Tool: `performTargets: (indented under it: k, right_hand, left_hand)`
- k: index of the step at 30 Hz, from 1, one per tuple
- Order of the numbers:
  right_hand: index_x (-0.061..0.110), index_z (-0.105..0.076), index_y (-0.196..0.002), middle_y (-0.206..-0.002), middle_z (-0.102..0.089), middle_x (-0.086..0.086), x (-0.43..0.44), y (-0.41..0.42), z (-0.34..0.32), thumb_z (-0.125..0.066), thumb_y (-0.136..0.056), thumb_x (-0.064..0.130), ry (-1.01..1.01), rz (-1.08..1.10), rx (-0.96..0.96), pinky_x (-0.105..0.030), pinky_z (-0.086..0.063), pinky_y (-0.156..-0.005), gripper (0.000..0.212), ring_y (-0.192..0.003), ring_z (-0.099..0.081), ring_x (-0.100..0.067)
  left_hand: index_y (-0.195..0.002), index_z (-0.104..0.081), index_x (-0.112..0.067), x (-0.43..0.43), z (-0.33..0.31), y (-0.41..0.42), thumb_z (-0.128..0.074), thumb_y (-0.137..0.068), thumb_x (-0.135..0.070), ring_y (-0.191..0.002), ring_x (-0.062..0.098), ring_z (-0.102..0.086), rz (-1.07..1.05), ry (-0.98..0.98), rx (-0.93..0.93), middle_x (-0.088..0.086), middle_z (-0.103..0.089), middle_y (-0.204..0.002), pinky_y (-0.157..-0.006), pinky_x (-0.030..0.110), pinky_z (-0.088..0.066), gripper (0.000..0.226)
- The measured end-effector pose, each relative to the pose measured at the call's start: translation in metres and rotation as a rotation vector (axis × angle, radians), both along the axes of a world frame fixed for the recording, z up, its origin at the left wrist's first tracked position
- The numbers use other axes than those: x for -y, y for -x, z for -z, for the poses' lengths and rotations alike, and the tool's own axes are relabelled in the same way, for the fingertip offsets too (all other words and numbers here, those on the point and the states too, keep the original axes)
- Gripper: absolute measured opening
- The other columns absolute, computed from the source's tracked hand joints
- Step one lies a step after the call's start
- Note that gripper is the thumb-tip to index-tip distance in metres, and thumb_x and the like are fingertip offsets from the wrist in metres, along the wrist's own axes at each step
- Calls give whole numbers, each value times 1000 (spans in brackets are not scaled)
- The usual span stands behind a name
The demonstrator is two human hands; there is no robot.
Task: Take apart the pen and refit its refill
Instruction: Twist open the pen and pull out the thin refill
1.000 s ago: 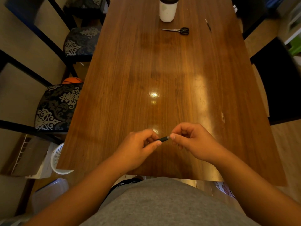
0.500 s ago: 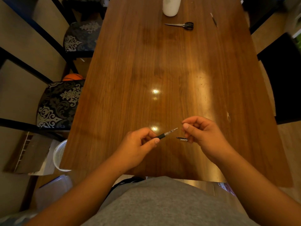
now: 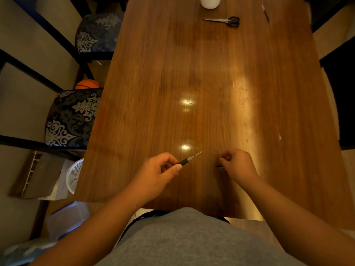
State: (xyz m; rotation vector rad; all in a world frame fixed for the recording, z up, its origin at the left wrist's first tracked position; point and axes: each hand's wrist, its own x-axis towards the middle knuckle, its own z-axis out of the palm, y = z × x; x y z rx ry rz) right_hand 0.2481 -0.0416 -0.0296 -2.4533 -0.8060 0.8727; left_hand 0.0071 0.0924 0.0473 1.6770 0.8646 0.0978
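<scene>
My left hand (image 3: pixel 157 172) grips the black pen body (image 3: pixel 184 161) over the near part of the wooden table (image 3: pixel 211 83). The refill's silver spring and tip (image 3: pixel 196 155) stick out bare from its front end, pointing up and right. My right hand (image 3: pixel 237 164) is curled low at the table, a short way to the right. A small dark pen tip piece (image 3: pixel 219 166) shows at its fingertips, touching or nearly touching the tabletop. I cannot tell if the fingers still pinch it.
Black-handled scissors (image 3: pixel 224 20), a white cup (image 3: pixel 209 2) and another thin pen (image 3: pixel 266 13) lie at the far end. Patterned chairs (image 3: pixel 71 118) stand along the left side, with a white basket (image 3: pixel 75 175) and a plastic box (image 3: pixel 67 217) on the floor.
The tip piece has come off the pen, baring the refill's spring and point. My right hand has moved right and down to the table with that piece.
</scene>
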Motion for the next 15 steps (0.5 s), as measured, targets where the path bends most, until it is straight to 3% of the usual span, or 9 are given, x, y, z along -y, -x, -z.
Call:
performTargets:
  k: [3,7,10,15]
  right_hand:
    - [26,-60,-74,-66,-65,7,-6,-3,10,-65,-81,20,69,-72,50,-25,-47,-48,10,-61,-62,-12]
    - [22,-61,-77,-67,-68,2,-12,-6,18,-63,-77,18,88,-97,63,-38,-56,-60,4,-66,-64,-20]
    - [25,-60,-77,-66,-66,4,-12,-7,22,-63,-77,18,84,-89,46,-39,-57,-60,8,-66,-64,-18]
    - [29,-56,-80,-68,-63,8,-10,-9,22,-69,-79,20,77,-100,9,-34,-55,-56,16,-64,-65,-14]
  left_hand:
    - [-86,-65,-41,-3,4,5,-62,-86,-40,-69,14,-66,-3,9,-30,-7,-72,-85,-61,32,-57,3]
    - [-86,-65,-38,-7,5,8,-64,-88,-33,-64,9,-64,-13,13,-45,-5,-71,-85,-59,25,-55,6]
    - [-86,-65,-36,-8,5,8,-64,-88,-31,-64,6,-62,-14,12,-51,-6,-71,-84,-58,21,-53,6]
    - [-85,-65,-34,-5,3,3,-64,-89,-28,-64,7,-62,-10,14,-60,-2,-71,-84,-59,25,-54,7]
